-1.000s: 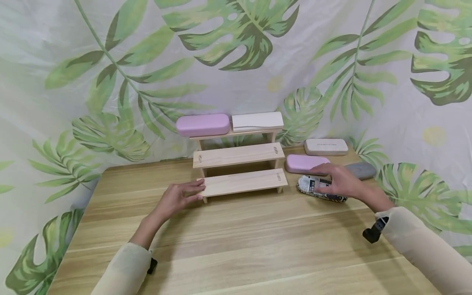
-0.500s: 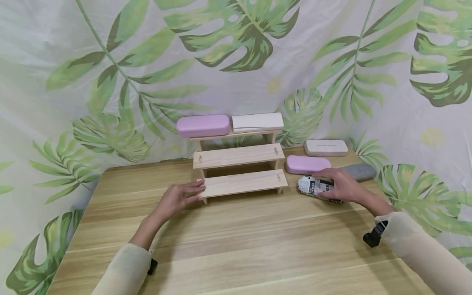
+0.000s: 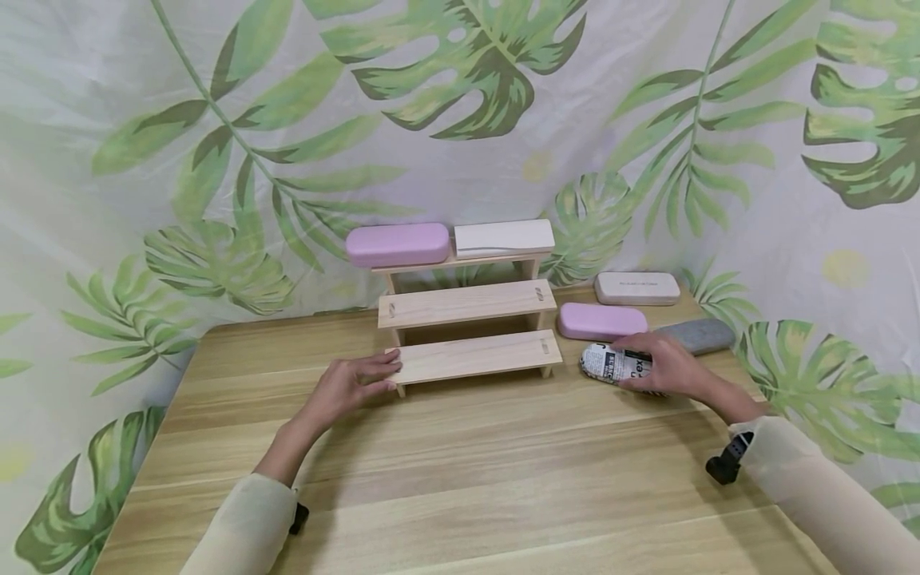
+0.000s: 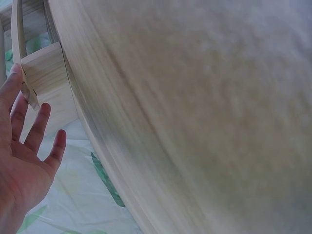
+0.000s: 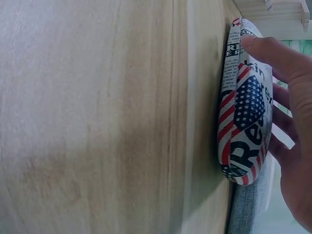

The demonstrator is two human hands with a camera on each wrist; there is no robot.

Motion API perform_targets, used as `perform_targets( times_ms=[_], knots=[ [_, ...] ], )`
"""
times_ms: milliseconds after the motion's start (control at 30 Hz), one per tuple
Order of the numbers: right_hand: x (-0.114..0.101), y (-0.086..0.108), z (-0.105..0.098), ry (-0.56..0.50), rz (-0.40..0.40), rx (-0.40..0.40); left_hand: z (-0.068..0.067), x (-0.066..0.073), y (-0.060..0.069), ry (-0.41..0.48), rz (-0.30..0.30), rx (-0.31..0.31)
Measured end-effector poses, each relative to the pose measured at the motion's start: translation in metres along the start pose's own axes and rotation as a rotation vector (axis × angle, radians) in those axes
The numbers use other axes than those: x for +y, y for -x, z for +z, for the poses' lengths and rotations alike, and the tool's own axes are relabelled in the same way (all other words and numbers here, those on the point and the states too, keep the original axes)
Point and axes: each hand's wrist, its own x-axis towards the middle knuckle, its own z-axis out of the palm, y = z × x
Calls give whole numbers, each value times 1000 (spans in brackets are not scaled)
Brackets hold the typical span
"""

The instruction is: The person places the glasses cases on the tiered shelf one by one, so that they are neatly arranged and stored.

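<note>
A person's left hand (image 3: 350, 385) touches the left end of the lowest step of a three-tier wooden display stand (image 3: 470, 359). In the left wrist view its fingers (image 4: 38, 127) are spread and fairly straight beside the step's end. To the stand's right, the right hand (image 3: 672, 369) grips a glasses case (image 3: 604, 363) with newspaper and flag print. The case lies on the table, thumb on its near side and fingers on its far side. The right wrist view shows the thumb pressing the printed case (image 5: 248, 102); most of the other fingertips are hidden behind it.
On the top step sit a pink case (image 3: 398, 244) and a white case (image 3: 503, 239). Behind the right hand lie another pink case (image 3: 600, 321), a pale case (image 3: 636, 288) and a grey case (image 3: 700, 335). A leaf-print cloth (image 3: 460, 160) hangs behind the wooden table (image 3: 460, 479).
The right hand has shifted slightly and its fingers have closed around the printed case, uncovering more of the pink case behind. The left hand and the stand have stayed in place.
</note>
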Motion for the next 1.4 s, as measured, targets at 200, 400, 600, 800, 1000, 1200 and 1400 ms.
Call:
perform_targets(
  times_ms=[200, 400, 600, 800, 1000, 1200, 1400],
  knots=[
    [1, 3, 2, -1, 12, -10, -1, 2, -1, 2, -6, -9],
    [1, 4, 5, 9, 0, 10, 0, -1, 0, -6, 15, 6],
    [2, 4, 5, 22, -7, 10, 1, 0, 0, -3, 8, 9],
    [2, 4, 3, 13, 15, -5, 0, 2, -1, 7, -3, 3],
    [0, 2, -3, 1, 14, 9, 1, 0, -1, -10, 8, 13],
    [-5, -1, -10, 1, 0, 19, 1, -1, 0, -1, -7, 6],
    [-12, -4, -18, -6, -26, 42, 0, 0, 0, 31, -50, -21]
  ],
)
